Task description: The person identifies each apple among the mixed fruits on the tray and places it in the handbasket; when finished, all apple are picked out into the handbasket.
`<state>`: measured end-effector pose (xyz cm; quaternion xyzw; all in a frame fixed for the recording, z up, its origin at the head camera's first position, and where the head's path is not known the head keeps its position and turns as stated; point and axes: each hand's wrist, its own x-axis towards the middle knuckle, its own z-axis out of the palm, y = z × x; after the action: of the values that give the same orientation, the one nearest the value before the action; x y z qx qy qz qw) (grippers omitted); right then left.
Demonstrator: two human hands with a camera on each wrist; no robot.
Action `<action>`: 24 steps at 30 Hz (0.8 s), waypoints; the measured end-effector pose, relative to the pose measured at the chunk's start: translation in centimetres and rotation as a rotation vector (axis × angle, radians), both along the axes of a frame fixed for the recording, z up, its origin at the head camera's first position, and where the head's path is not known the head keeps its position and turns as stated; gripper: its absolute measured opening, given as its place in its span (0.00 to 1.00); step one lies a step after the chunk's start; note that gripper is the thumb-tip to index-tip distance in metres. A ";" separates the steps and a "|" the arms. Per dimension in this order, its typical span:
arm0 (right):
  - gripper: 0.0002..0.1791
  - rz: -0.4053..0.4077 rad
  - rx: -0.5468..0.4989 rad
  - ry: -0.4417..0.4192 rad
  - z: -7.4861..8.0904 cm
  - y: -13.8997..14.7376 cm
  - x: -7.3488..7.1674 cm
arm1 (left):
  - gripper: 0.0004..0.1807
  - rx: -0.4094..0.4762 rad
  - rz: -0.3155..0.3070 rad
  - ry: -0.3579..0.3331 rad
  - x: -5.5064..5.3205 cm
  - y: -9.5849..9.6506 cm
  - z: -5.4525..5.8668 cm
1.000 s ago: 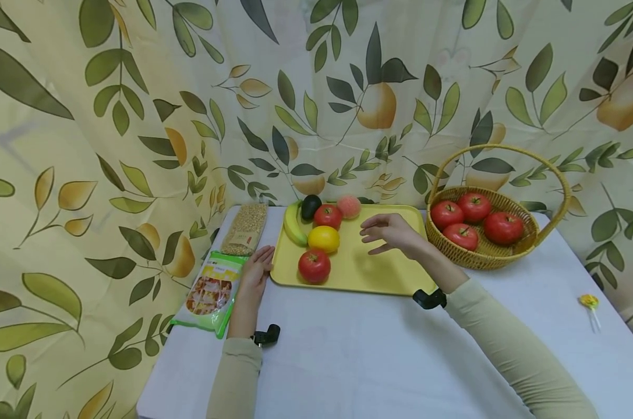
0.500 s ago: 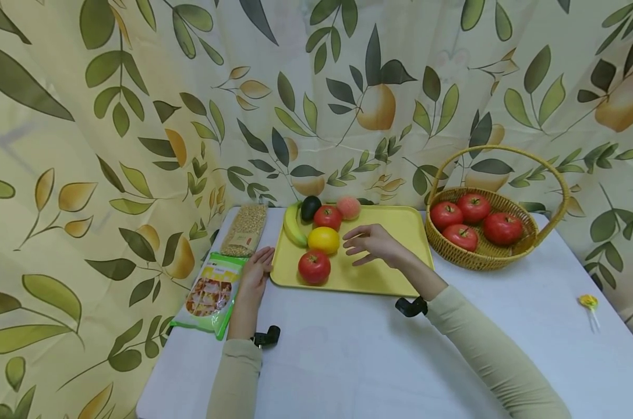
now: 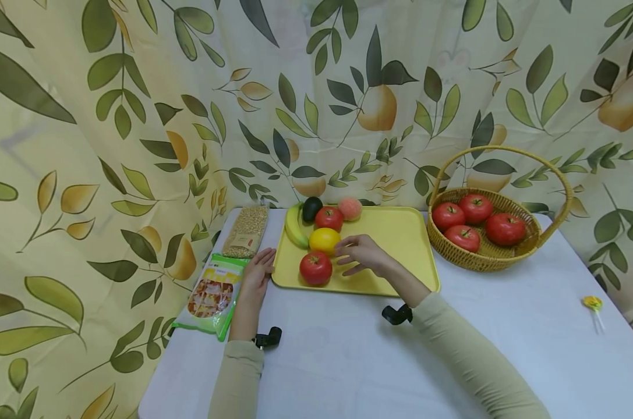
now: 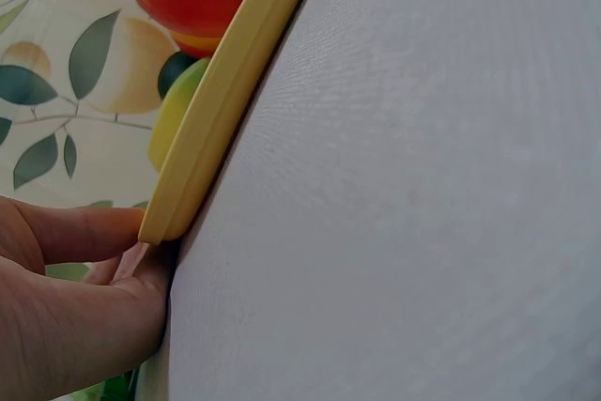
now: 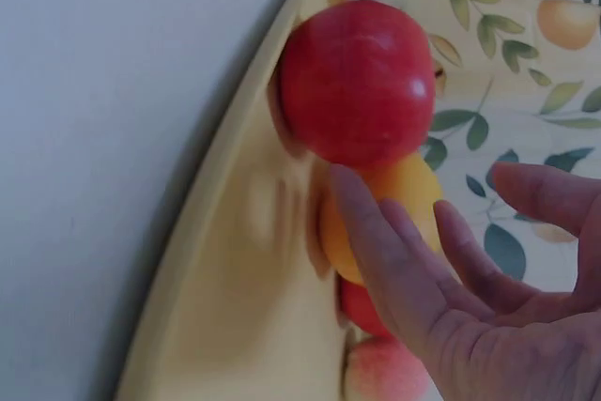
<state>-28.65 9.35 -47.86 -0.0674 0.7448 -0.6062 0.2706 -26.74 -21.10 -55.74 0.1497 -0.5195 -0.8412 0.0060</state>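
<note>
Your right hand (image 3: 365, 254), fingers spread, hovers beside lemon (image 3: 324, 240) and tomato (image 3: 316, 269); left hand (image 3: 255, 277), fingers extended, touches yellow tray (image 3: 397, 238).

- Readable words, brands, numbers or signs: none in any view.
- The flat white plastic bag with bright green edges and a brown-and-white food picture (image 3: 211, 294), in the head view: lettering on its yellow upper panel (image 3: 225, 272), too small and blurred to make out.
- The clear plastic pouch of small beige grains (image 3: 251, 222): a pale tan label (image 3: 241, 242) with faint, illegible marks.
</note>
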 end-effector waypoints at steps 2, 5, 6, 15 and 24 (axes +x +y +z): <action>0.25 -0.017 -0.010 -0.015 -0.3 -0.4 0.1 | 0.40 -0.001 -0.003 0.004 0.0 0.0 0.0; 0.25 -0.038 -0.016 -0.036 -0.6 -1.1 0.3 | 0.40 0.004 -0.005 0.001 0.1 0.1 0.1; 0.25 -0.047 -0.016 -0.044 -0.7 -1.2 0.5 | 0.40 0.003 -0.006 0.001 0.1 0.1 0.1; 0.30 -0.127 0.019 -0.079 -1.6 -2.7 0.8 | 0.40 0.009 -0.012 0.001 0.2 0.1 0.2; 0.26 -0.166 0.007 -0.045 -2.2 -4.3 1.4 | 0.40 0.005 -0.001 -0.009 0.1 0.0 0.2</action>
<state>-27.23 5.09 -50.05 0.0092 0.7438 -0.6252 0.2362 -26.66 -21.11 -55.55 0.1533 -0.5176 -0.8418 0.0030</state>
